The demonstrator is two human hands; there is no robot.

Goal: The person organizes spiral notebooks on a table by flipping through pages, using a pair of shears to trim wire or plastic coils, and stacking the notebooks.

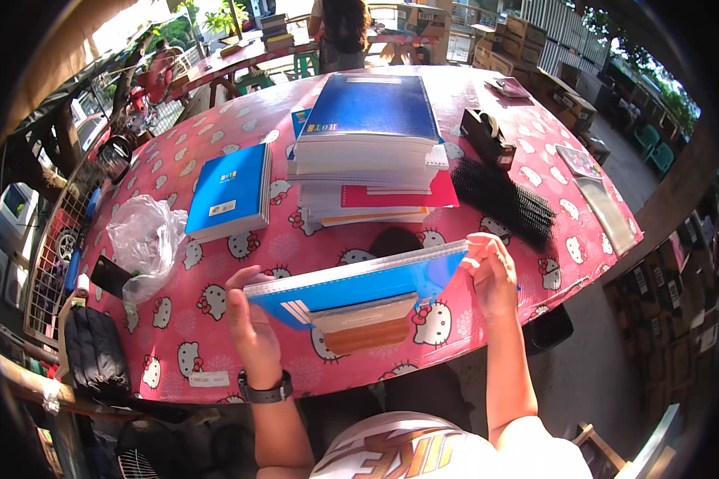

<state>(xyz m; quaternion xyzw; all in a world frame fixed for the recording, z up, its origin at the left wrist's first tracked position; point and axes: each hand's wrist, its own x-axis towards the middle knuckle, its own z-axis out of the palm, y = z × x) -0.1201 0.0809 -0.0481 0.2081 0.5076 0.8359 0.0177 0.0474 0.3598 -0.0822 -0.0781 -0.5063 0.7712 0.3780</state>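
Observation:
A small stack of blue notebooks (359, 283) is held tilted between my hands, with its white page edges facing up. My left hand (253, 331) presses its left end; a dark watch (265, 389) is on that wrist. At the right end, the fingers of my right hand (491, 275) grip the corner. Just below the notebooks lies a wooden block (367, 329), partly covered by them. Beyond my hands stands a tall pile of notebooks (367, 156) with a dark blue cover on top. To its left sits a lower stack of light blue notebooks (230, 188).
Black binding wires (503, 203) and a black tape dispenser (487, 137) lie right of the pile. At the left are a clear plastic bag (145, 231), a flat black object (110, 275) and a black bag (96, 351). A pink patterned cloth (164, 351) covers the table. Another person (343, 36) is beyond.

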